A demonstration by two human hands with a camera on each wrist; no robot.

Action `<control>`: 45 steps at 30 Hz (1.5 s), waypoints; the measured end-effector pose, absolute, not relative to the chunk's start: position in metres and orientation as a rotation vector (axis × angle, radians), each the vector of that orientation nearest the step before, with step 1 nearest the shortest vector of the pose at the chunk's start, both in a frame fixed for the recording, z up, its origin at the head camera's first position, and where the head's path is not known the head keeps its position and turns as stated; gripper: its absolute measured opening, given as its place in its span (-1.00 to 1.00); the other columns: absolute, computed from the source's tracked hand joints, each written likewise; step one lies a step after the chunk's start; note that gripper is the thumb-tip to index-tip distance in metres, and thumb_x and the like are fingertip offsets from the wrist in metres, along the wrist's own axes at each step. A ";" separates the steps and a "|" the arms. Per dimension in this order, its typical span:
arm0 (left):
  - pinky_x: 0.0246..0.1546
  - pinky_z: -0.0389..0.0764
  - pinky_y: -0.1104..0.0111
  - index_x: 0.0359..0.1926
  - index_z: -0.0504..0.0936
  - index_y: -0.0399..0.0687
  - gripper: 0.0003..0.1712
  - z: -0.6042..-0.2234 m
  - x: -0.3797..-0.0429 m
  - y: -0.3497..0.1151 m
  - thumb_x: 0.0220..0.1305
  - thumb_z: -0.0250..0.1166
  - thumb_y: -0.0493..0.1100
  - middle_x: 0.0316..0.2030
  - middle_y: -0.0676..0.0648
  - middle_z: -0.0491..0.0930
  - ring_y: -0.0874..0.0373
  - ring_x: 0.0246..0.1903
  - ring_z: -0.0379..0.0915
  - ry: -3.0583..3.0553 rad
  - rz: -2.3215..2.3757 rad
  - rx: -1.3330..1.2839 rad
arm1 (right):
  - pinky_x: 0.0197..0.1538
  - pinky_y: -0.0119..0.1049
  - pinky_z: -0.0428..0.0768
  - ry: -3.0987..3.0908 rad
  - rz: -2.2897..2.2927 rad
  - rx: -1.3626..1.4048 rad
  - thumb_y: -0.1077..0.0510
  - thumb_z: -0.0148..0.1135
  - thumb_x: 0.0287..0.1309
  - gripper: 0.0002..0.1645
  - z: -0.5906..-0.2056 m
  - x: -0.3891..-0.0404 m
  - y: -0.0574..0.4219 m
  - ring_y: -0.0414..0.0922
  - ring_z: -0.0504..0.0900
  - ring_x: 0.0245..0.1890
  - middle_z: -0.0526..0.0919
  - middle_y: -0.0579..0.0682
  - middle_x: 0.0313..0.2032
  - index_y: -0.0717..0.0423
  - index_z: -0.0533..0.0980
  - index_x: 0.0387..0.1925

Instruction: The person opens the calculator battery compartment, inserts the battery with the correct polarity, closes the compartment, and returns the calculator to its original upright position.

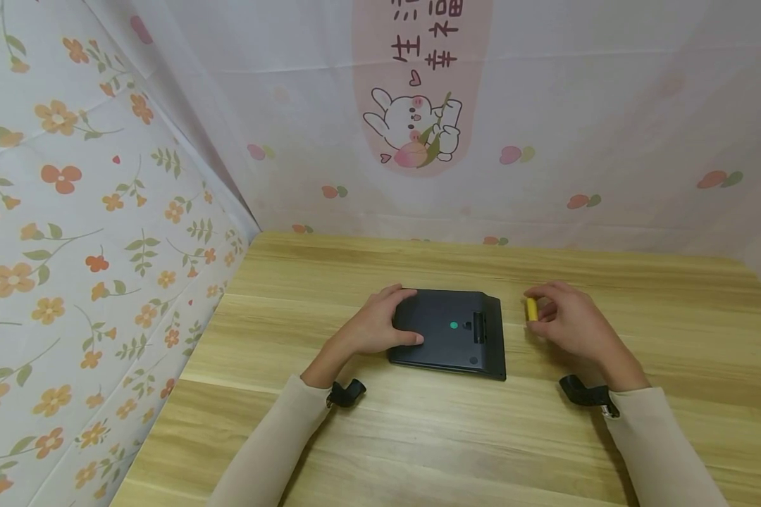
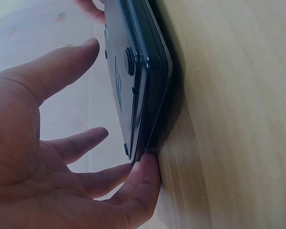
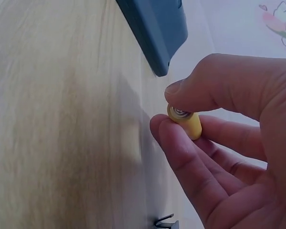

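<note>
A flat black device (image 1: pixel 440 331), which looks like a calculator, lies back side up on the table. Its uncovered battery slot (image 1: pixel 479 327) is near the right end, beside a green dot. My left hand (image 1: pixel 375 325) spreads over its left end. In the left wrist view, fingertips (image 2: pixel 150 174) touch a corner while the thumb (image 2: pixel 62 67) hovers just off the back. To the right of the device, my right hand (image 1: pixel 573 320) pinches a yellow battery (image 1: pixel 532 309) between thumb and fingers. One metal end of the battery (image 3: pixel 183 113) faces the right wrist camera.
A small dark piece with a thin prong (image 3: pixel 168 222) sits at the bottom of the right wrist view, mostly cut off. The wooden table (image 1: pixel 456 436) meets a printed cloth (image 1: pixel 545 127) behind and a flowered cloth (image 1: pixel 89 282) on the left.
</note>
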State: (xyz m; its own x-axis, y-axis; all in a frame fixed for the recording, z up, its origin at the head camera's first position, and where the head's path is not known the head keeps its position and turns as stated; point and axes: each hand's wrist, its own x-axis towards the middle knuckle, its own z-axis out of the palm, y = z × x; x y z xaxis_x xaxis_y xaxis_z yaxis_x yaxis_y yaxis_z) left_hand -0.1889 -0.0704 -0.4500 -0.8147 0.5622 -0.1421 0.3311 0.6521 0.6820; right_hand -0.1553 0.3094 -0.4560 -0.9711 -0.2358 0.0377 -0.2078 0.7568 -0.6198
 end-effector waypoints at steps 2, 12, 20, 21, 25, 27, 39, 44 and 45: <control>0.57 0.16 -0.24 0.68 0.34 -0.08 0.00 -0.450 -0.189 -0.070 0.35 0.55 0.07 0.69 -0.33 0.09 -0.33 0.67 0.00 2.532 0.952 0.712 | -0.21 -0.16 0.74 2.899 -1.031 -0.363 0.32 0.59 0.21 -0.33 -0.456 -0.155 0.310 0.22 0.79 -0.06 0.59 0.35 0.17 0.43 0.57 0.31; 0.57 0.16 -0.24 0.68 0.34 -0.10 0.00 -0.450 -0.189 -0.070 0.35 0.55 0.06 0.69 -0.34 0.11 -0.33 0.66 0.02 2.533 0.956 0.718 | -0.22 -0.34 0.72 2.866 -1.112 -0.379 0.37 0.60 0.16 -0.37 -0.454 -0.155 0.306 0.17 0.80 -0.08 0.63 0.31 0.14 0.41 0.61 0.26; 0.56 0.19 -0.24 0.68 0.34 -0.09 0.00 -0.450 -0.189 -0.071 0.35 0.54 0.07 0.69 -0.34 0.11 -0.33 0.66 0.02 2.532 0.953 0.717 | -0.25 -0.34 0.71 2.839 -1.140 -0.412 0.41 0.59 0.13 -0.37 -0.449 -0.153 0.297 0.11 0.79 -0.12 0.61 0.34 0.19 0.40 0.62 0.25; 0.56 0.20 -0.24 0.68 0.34 -0.09 0.00 -0.450 -0.188 -0.071 0.35 0.54 0.07 0.69 -0.34 0.11 -0.33 0.66 0.02 2.532 0.953 0.716 | -0.25 -0.33 0.71 2.838 -1.142 -0.419 0.41 0.59 0.12 -0.37 -0.449 -0.152 0.296 0.10 0.79 -0.12 0.61 0.34 0.19 0.39 0.62 0.25; 0.55 0.21 -0.24 0.69 0.33 -0.07 0.00 -0.450 -0.188 -0.070 0.37 0.54 0.07 0.70 -0.33 0.09 -0.35 0.66 0.00 2.531 0.947 0.710 | -0.27 -0.31 0.70 2.832 -1.150 -0.451 0.41 0.61 0.11 -0.37 -0.447 -0.151 0.291 0.05 0.76 -0.15 0.63 0.29 0.15 0.36 0.63 0.24; 0.55 0.21 -0.24 0.69 0.33 -0.07 0.00 -0.449 -0.188 -0.070 0.37 0.54 0.07 0.70 -0.33 0.08 -0.36 0.66 0.00 2.532 0.946 0.707 | -0.25 -0.31 0.70 2.820 -1.157 -0.461 0.41 0.61 0.11 -0.37 -0.446 -0.151 0.288 0.03 0.75 -0.15 0.64 0.25 0.13 0.35 0.64 0.24; 0.55 0.20 -0.25 0.68 0.34 -0.08 0.01 -0.448 -0.188 -0.070 0.34 0.55 0.08 0.70 -0.33 0.09 -0.39 0.65 0.00 2.533 0.950 0.697 | -0.18 -0.31 0.77 2.783 -1.198 -0.623 0.44 0.62 0.10 -0.39 -0.446 -0.146 0.272 -0.10 0.73 -0.21 0.65 0.20 0.10 0.31 0.66 0.22; 0.54 0.23 -0.25 0.68 0.34 -0.08 0.00 -0.448 -0.188 -0.070 0.35 0.55 0.07 0.70 -0.34 0.09 -0.42 0.64 0.01 2.532 0.952 0.699 | -0.16 -0.31 0.77 2.734 -1.241 -0.703 0.48 0.59 0.12 -0.50 -0.446 -0.144 0.268 -0.14 0.72 -0.23 0.66 0.11 0.10 0.18 0.70 0.10; 0.54 0.23 -0.25 0.68 0.34 -0.08 0.00 -0.448 -0.188 -0.070 0.35 0.55 0.07 0.70 -0.34 0.09 -0.42 0.64 0.01 2.532 0.951 0.700 | -0.15 -0.30 0.77 2.728 -1.248 -0.722 0.49 0.57 0.12 -0.53 -0.446 -0.144 0.267 -0.15 0.71 -0.23 0.66 0.09 0.10 0.16 0.71 0.06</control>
State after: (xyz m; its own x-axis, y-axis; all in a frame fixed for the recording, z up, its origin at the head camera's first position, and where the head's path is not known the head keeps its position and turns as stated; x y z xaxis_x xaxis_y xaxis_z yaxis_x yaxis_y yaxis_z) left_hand -0.1883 -0.0696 -0.4484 -0.8185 0.5564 -0.1432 0.3246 0.6534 0.6839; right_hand -0.1439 0.2670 -0.4461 -0.8890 -0.4362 0.1390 -0.3905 0.5638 -0.7278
